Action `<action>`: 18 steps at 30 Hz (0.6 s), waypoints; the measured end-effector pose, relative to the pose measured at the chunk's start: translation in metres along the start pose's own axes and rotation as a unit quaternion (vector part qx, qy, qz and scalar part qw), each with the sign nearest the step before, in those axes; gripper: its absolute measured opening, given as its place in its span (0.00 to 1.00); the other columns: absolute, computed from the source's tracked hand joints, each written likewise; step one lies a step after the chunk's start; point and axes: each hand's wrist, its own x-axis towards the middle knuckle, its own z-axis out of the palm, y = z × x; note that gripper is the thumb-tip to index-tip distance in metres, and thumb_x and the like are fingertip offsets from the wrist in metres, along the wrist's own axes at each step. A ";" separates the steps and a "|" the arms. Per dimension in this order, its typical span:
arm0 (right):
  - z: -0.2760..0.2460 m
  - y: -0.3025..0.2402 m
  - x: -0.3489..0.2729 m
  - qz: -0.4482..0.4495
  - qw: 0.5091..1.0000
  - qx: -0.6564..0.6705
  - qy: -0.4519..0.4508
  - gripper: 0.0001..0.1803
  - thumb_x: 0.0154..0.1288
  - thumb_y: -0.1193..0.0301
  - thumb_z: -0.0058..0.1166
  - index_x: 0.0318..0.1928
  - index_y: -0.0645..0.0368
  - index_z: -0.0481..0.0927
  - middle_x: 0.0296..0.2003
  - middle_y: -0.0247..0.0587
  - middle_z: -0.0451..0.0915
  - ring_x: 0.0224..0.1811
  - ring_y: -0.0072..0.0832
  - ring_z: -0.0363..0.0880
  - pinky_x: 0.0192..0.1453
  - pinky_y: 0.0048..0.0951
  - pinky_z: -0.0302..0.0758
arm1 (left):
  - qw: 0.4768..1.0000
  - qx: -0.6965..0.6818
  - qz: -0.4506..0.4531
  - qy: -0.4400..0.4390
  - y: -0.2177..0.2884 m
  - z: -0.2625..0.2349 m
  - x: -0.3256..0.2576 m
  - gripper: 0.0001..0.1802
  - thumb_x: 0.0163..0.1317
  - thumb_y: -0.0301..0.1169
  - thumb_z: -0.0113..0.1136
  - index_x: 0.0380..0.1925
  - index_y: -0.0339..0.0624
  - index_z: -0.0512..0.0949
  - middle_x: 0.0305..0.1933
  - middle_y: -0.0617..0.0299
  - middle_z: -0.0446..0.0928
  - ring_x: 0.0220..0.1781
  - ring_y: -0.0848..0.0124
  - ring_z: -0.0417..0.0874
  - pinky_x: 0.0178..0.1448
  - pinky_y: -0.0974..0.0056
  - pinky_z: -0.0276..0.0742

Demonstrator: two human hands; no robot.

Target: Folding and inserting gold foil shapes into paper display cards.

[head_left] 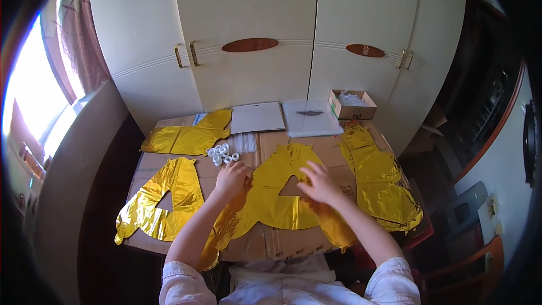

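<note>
Under the left wrist: a narrow strip of wrinkled gold foil (pixel 217 243) slants down past the near edge of the cardboard-topped counter (pixel 268 243); from here I cannot tell whether it belongs to the middle letter or is a separate piece.
Under the right forearm: part of the middle letter's right leg is covered.
Left hand (pixel 232 179): fingers curled inward at the middle letter's left edge; their tips are hidden, so I cannot tell whether they pinch the foil.
Right hand (pixel 320 183): loosely open, fingers apart, nothing visibly gripped; it is over the right side of the letter, and contact is hard to judge.
Middle letter: a flat, shiny gold foil A-shape with a triangular hole (pixel 271 192), lying on the counter between and beneath the hands.
Left letter: a smaller-looking gold foil A-shape (pixel 187 192), well apart from the hands.
Other foil: a folded-looking gold piece (pixel 186 138) at far left, and a crumpled gold piece (pixel 381 183) at right, its outline hard to read.
White rings: a small heap of glossy white rings (pixel 218 151), just beyond the left hand.
Open box: a small brown cardboard box (pixel 357 112) with whitish contents too blurred to identify.
</note>
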 end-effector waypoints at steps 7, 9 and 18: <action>0.021 -0.034 -0.004 -0.097 0.985 -0.082 -0.119 0.39 0.63 0.34 0.45 0.70 0.35 0.65 0.74 0.45 0.53 0.78 0.51 0.43 0.76 0.63 0.39 | 0.978 -0.169 -0.122 0.013 -0.004 -0.023 -0.005 0.11 0.55 0.25 0.59 0.40 0.43 0.82 0.42 0.56 0.80 0.45 0.56 0.81 0.49 0.59 0.80; 0.018 -0.030 0.000 -0.136 0.980 -0.067 -0.128 0.39 0.60 0.35 0.50 0.69 0.34 0.67 0.74 0.42 0.54 0.78 0.50 0.43 0.76 0.63 0.39 | 0.937 -0.268 -0.225 0.013 -0.012 -0.031 -0.004 0.12 0.59 0.23 0.57 0.43 0.40 0.81 0.37 0.55 0.81 0.40 0.66 0.83 0.44 0.62 0.81; 0.020 -0.016 0.004 -0.175 0.975 -0.054 -0.129 0.39 0.59 0.35 0.50 0.68 0.32 0.67 0.74 0.42 0.55 0.78 0.48 0.45 0.76 0.64 0.38 | 0.814 -0.485 -0.319 -0.004 -0.025 -0.021 -0.012 0.12 0.62 0.21 0.53 0.45 0.38 0.80 0.45 0.56 0.78 0.43 0.70 0.82 0.42 0.67 0.85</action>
